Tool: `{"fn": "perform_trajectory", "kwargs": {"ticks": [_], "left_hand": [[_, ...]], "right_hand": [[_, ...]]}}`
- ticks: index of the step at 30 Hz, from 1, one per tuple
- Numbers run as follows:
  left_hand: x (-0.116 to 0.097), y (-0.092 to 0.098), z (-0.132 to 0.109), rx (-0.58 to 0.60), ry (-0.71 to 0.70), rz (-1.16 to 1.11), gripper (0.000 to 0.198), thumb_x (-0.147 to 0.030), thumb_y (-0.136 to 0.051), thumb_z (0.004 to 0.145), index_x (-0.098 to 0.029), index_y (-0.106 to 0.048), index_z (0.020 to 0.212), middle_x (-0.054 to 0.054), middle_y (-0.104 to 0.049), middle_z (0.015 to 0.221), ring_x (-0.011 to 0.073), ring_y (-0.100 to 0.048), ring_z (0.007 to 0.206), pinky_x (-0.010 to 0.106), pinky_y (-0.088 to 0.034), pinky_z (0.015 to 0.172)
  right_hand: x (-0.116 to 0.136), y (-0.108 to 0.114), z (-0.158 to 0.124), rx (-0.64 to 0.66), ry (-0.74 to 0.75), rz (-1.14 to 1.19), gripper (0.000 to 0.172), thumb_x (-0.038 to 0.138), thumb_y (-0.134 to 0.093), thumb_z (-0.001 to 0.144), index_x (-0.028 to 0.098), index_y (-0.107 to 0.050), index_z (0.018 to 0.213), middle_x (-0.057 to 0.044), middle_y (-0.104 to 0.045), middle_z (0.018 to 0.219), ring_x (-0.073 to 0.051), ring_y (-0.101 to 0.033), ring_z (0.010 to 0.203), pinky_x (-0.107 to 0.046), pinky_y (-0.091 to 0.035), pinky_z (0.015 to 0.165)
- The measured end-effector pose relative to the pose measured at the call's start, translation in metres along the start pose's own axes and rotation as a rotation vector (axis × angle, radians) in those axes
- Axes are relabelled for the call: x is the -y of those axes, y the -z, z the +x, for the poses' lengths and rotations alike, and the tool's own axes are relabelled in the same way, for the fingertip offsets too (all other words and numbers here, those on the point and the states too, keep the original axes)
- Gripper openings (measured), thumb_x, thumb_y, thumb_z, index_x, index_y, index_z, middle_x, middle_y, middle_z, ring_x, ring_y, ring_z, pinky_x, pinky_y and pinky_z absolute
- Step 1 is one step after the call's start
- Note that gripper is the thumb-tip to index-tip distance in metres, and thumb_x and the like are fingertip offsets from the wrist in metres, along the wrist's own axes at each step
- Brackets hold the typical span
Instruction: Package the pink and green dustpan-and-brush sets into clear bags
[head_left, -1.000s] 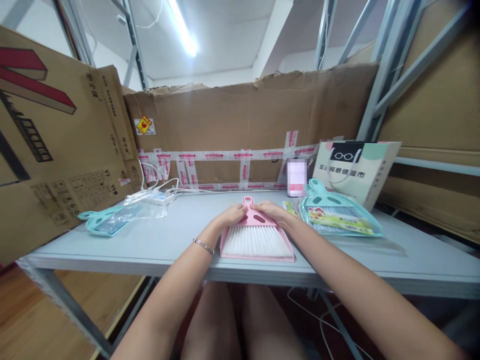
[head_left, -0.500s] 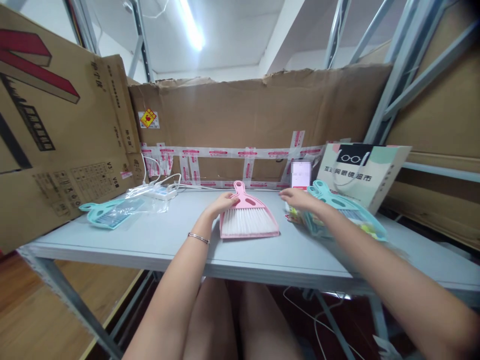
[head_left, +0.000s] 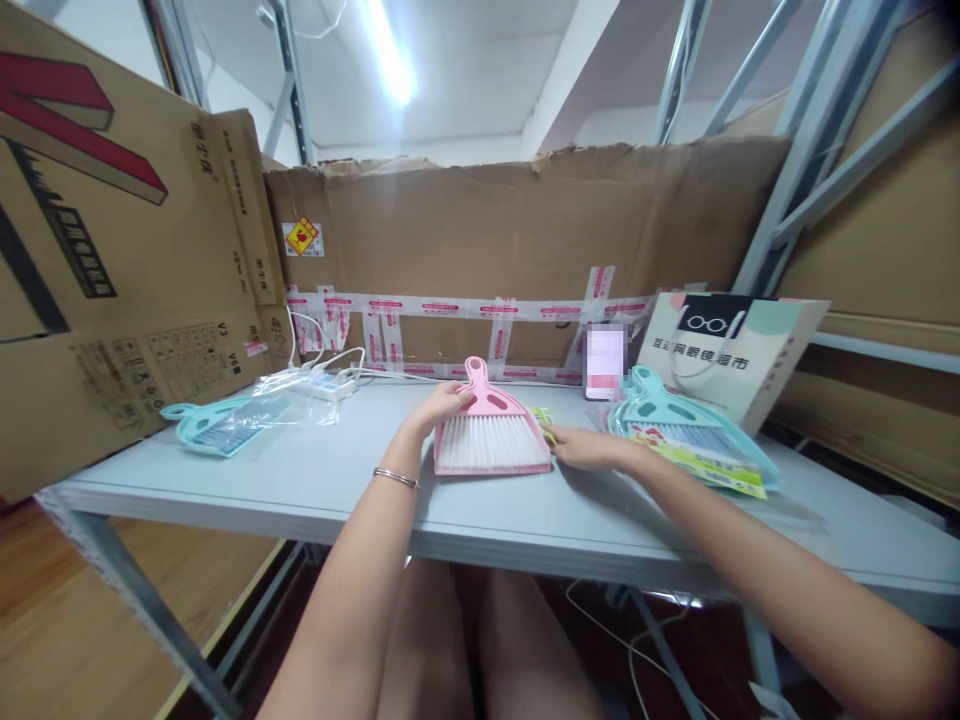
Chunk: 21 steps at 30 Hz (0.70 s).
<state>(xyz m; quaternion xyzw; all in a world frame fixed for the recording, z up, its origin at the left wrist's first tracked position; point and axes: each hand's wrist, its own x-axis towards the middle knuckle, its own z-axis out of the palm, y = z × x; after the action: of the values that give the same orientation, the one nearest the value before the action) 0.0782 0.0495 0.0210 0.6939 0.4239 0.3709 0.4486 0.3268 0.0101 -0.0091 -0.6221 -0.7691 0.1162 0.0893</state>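
Observation:
A pink dustpan with a white-bristled hand brush (head_left: 491, 440) nested in it lies mid-table, handle pointing away. My left hand (head_left: 444, 405) is closed on its left side, just below the handle, thumb over the pink brush head. My right hand (head_left: 589, 448) is at the dustpan's right edge, fingers closed on a small yellow-green card (head_left: 541, 414). Part of that card is hidden behind the pan and the fingers. Right of this hand lie teal dustpan-and-brush sets (head_left: 675, 412) in clear plastic, with a yellow-green printed card (head_left: 720, 470) on them.
Another teal dustpan set (head_left: 225, 425) in plastic lies at the table's left, near a white power strip (head_left: 330, 382) with cables. A phone (head_left: 604, 362) stands at the back beside a paper bag (head_left: 735, 350). Cardboard (head_left: 465, 230) walls the back; a large box (head_left: 127, 260) stands left.
My right hand has moved left and down from beside the teal sets to the pink dustpan's edge, bringing the yellow-green card. My left hand keeps its hold, with the pink set shifted slightly left.

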Motion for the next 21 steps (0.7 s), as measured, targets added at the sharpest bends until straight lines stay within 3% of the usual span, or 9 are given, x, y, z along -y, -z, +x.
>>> {"fn": "perform_trajectory", "kwargs": {"ticks": [3,5,11,15,18,21], "left_hand": [[0.001,0.005,-0.001,0.013,0.024,0.004,0.021,-0.030,-0.061,0.067,-0.013,-0.057,0.078,0.000,-0.055,0.070,0.0126,-0.048,0.068,0.026,-0.036,0.069],[0.001,0.006,-0.003,0.039,0.045,0.003,0.023,-0.031,-0.062,0.066,-0.012,-0.058,0.079,0.001,-0.057,0.072,0.0132,-0.050,0.069,0.026,-0.037,0.070],[-0.001,0.008,-0.007,0.094,0.054,0.006,0.023,-0.032,-0.061,0.070,-0.012,-0.060,0.080,0.002,-0.059,0.073,0.0127,-0.052,0.069,0.026,-0.039,0.070],[0.000,0.009,-0.006,0.086,0.049,0.007,0.025,-0.033,-0.059,0.072,-0.011,-0.061,0.085,0.003,-0.062,0.078,0.0136,-0.054,0.073,0.026,-0.040,0.072],[0.000,0.008,-0.004,0.072,0.053,0.013,0.026,-0.032,-0.060,0.072,-0.011,-0.060,0.088,0.005,-0.063,0.082,0.0145,-0.055,0.076,0.027,-0.040,0.075],[0.001,0.009,-0.002,0.048,0.066,0.031,0.028,-0.032,-0.060,0.071,-0.011,-0.059,0.089,0.006,-0.063,0.085,0.0156,-0.055,0.077,0.028,-0.040,0.075]], "right_hand": [[-0.007,0.024,0.019,-0.007,-0.025,0.038,0.050,0.022,-0.054,0.076,0.015,-0.048,0.125,-0.014,-0.048,0.132,-0.025,-0.048,0.118,-0.033,-0.038,0.095],[-0.012,0.035,0.038,0.023,-0.045,0.055,0.054,0.025,-0.061,0.072,0.012,-0.050,0.123,-0.017,-0.051,0.128,-0.025,-0.052,0.112,-0.032,-0.041,0.091],[-0.006,0.029,0.093,0.124,-0.068,0.098,0.067,0.023,-0.080,0.044,0.014,-0.061,0.107,-0.012,-0.062,0.109,-0.023,-0.061,0.092,-0.029,-0.047,0.077],[-0.003,0.029,0.102,0.133,-0.138,0.067,0.047,0.018,-0.082,0.032,0.013,-0.067,0.076,-0.008,-0.067,0.081,-0.025,-0.062,0.080,-0.034,-0.047,0.073],[-0.004,0.032,0.094,0.114,-0.212,0.035,0.029,0.019,-0.082,0.033,0.014,-0.063,0.054,-0.003,-0.063,0.059,-0.023,-0.061,0.072,-0.033,-0.046,0.070],[-0.006,0.041,0.083,0.003,-0.276,-0.005,0.024,0.018,-0.080,0.040,0.015,-0.057,0.045,-0.005,-0.060,0.055,-0.025,-0.061,0.073,-0.033,-0.045,0.068]]}}
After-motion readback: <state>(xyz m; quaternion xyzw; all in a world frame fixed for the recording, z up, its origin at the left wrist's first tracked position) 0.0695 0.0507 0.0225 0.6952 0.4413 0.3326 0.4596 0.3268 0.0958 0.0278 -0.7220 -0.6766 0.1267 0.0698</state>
